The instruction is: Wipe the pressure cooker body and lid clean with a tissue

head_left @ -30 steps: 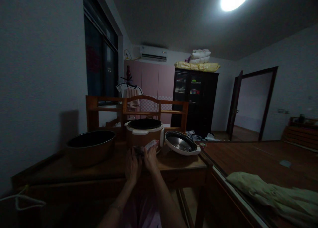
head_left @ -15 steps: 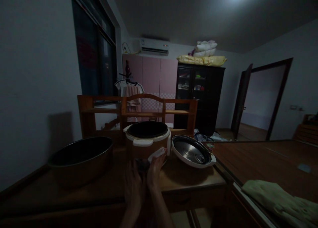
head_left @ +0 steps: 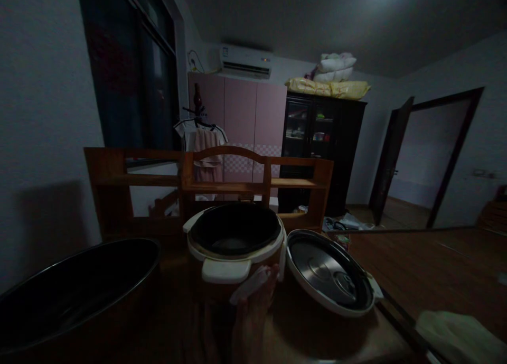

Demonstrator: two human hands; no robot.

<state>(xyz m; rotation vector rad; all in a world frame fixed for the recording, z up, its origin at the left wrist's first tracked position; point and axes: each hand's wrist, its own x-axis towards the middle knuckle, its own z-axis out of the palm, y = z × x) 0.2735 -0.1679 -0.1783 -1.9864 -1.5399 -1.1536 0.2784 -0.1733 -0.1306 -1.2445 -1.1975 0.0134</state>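
Note:
A pressure cooker [head_left: 237, 255] with a pale rim and handle stands uncovered in front of me, its dark inner pot showing. My right hand [head_left: 253, 316] is low at its front, holding a thin white tissue or cloth [head_left: 250, 285] between thumb and fingers against the cooker's outer wall. Beside it, my left hand [head_left: 203, 329] is deep in shadow by the cooker's lower front, its fingers looking stretched out. To the right the cooker's round lid [head_left: 330, 274] lies with its shiny metal inside facing up. A large dark oval pot [head_left: 146, 279] sits at the left.
A wooden desk shelf [head_left: 225, 152] rises behind the cooker. At the lower right lies a pale green cloth [head_left: 455, 332], near the wooden surface [head_left: 407, 263]. Bags lie on the floor behind. A dark cabinet [head_left: 344, 147] and an open door [head_left: 392, 163] are farther off.
My view has moved closer and lower, so the cooker, lid and pot look larger. Both hands now appear lower in the picture; the white tissue or cloth stays in my right hand.

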